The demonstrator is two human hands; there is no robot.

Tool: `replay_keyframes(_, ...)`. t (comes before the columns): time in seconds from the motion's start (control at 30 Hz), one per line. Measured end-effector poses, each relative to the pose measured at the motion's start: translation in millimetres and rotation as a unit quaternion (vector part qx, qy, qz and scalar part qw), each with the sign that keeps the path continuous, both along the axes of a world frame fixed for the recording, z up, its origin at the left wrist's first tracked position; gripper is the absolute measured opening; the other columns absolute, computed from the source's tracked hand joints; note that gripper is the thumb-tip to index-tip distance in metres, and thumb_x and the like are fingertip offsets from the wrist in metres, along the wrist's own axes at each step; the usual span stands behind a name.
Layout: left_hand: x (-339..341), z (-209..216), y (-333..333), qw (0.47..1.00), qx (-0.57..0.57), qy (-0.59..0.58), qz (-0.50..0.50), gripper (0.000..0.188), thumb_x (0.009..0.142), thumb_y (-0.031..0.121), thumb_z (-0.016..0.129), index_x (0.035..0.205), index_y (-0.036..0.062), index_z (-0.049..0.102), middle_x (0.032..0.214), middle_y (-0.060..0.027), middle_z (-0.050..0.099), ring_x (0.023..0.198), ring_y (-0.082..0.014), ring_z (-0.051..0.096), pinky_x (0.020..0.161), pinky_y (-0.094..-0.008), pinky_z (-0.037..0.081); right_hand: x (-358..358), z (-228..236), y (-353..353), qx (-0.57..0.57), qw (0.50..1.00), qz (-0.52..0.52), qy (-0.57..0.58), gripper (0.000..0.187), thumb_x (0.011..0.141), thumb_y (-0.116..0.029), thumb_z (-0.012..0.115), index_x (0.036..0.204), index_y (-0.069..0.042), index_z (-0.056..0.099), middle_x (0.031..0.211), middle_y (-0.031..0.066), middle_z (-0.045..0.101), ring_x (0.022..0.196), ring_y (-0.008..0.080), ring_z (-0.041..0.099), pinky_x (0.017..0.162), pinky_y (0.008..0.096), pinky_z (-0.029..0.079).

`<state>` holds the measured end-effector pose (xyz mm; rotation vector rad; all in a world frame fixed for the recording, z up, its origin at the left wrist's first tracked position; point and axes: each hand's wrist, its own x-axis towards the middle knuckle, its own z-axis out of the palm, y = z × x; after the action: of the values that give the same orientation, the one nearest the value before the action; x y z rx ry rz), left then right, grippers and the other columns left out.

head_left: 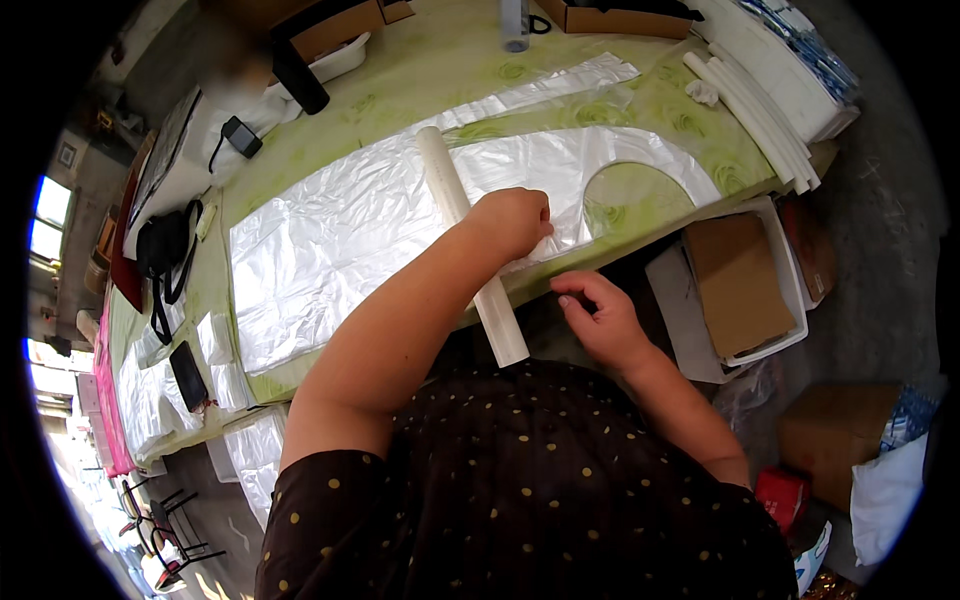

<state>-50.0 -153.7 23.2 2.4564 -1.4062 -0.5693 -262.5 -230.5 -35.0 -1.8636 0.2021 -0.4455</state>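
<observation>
A translucent white plastic bag (330, 250) lies flat on the table, with a rounded handle cutout at its right end. Across it rests a long white tube (440, 165), its near end jutting past the table edge. My left forearm crosses over this tube. My left hand (512, 222) is closed at the bag's near edge, by wrinkled film; its fingertips are partly hidden. Just off the table edge, my right hand (608, 322) hangs with loosely curled fingers, thumb and forefinger apart, and nothing visible in it.
A green patterned cloth covers the table (390, 85). Several white tubes (755, 120) lie at the right end. A black bag (165, 245) and a phone (187, 375) are at the left. Below the right edge stands a white bin with cardboard (740, 285).
</observation>
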Motion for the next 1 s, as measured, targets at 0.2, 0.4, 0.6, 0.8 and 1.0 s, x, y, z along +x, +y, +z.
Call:
replay_keyframes(0.2,5,10,8,0.997,-0.009,0.047,0.059,0.028,0.096,0.030,0.063,0.113,0.0088,0.071,0.106,-0.0152,0.074,0.096,-0.0317,0.070,0.086,-0.0404,0.055,2,5,2,-0.027,0.999,-0.014,-0.034,0.021,0.090,0.001,0.065,0.110,-0.002,0.069,0.110,0.0099,0.070,0.094,0.0190,0.067,0.082,0.0289,0.053)
replay_keyframes(0.4,10,15,16,0.990,-0.047,0.084,0.103,0.029,0.098,0.030,0.060,0.113,0.0075,0.071,0.105,-0.0158,0.074,0.096,-0.0319,0.070,0.087,-0.0400,0.054,28,22,-15,-0.167,0.973,-0.075,-0.137,0.023,0.084,0.002,0.066,0.107,-0.004,0.069,0.110,0.0125,0.071,0.099,0.0307,0.066,0.088,0.0370,0.053)
replay_keyframes(0.6,11,10,18,0.987,-0.084,0.080,0.110,0.028,0.098,0.029,0.060,0.112,0.0068,0.070,0.103,-0.0160,0.074,0.095,-0.0322,0.070,0.087,-0.0401,0.054,85,16,-58,-0.306,0.939,-0.119,-0.104,0.020,0.082,-0.009,0.068,0.102,-0.008,0.070,0.111,0.0103,0.070,0.104,0.0339,0.060,0.094,0.0428,0.049)
replay_keyframes(0.8,11,8,25,0.980,-0.134,0.075,0.127,0.027,0.098,0.028,0.058,0.109,0.0058,0.069,0.101,-0.0156,0.074,0.093,-0.0325,0.070,0.085,-0.0399,0.054,94,-3,-62,-0.385,0.909,-0.140,-0.076,0.009,0.077,-0.009,0.070,0.085,-0.010,0.071,0.101,0.0081,0.067,0.099,0.0314,0.059,0.089,0.0416,0.049)
replay_keyframes(1.0,9,14,29,0.974,-0.144,0.094,0.145,0.025,0.097,0.026,0.058,0.107,0.0055,0.069,0.099,-0.0159,0.073,0.091,-0.0325,0.069,0.083,-0.0403,0.054,85,11,-58,-0.367,0.896,-0.141,-0.206,0.015,0.076,-0.008,0.068,0.091,-0.009,0.070,0.105,0.0093,0.068,0.100,0.0324,0.061,0.092,0.0450,0.046)
